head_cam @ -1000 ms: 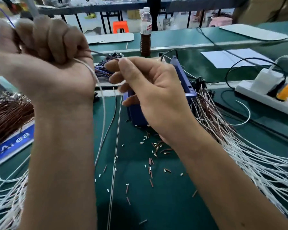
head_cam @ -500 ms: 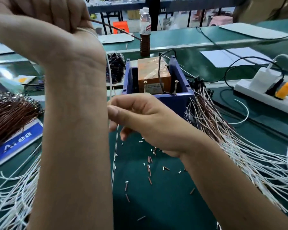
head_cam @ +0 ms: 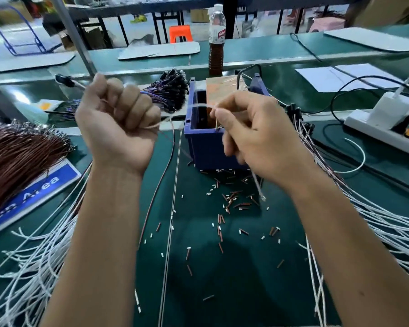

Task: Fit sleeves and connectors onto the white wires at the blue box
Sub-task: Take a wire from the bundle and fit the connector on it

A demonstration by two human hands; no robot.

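Note:
A blue box [head_cam: 207, 149] stands mid-table with a brown block [head_cam: 221, 88] inside it. My left hand [head_cam: 117, 121] is a closed fist to the left of the box and grips wires, a brown wire [head_cam: 156, 192] trailing down from it. My right hand [head_cam: 248, 135] hovers over the box's front right corner and pinches a blurred white wire [head_cam: 198, 106] that spans between both hands; its other end [head_cam: 257, 187] hangs below my palm. Cut sleeve pieces [head_cam: 232, 201] litter the green mat in front of the box.
White wire bundles lie at the left [head_cam: 33, 263] and right [head_cam: 376, 220]. A brown wire bundle [head_cam: 17, 156] sits far left, dark connectors [head_cam: 170, 90] behind my left hand. A bottle [head_cam: 216, 41] stands behind the box, a power strip [head_cam: 385, 131] at the right.
My left hand dropped from high at the upper left to box level. My right hand rose from below the box to its front right corner, the white wire now stretched between them.

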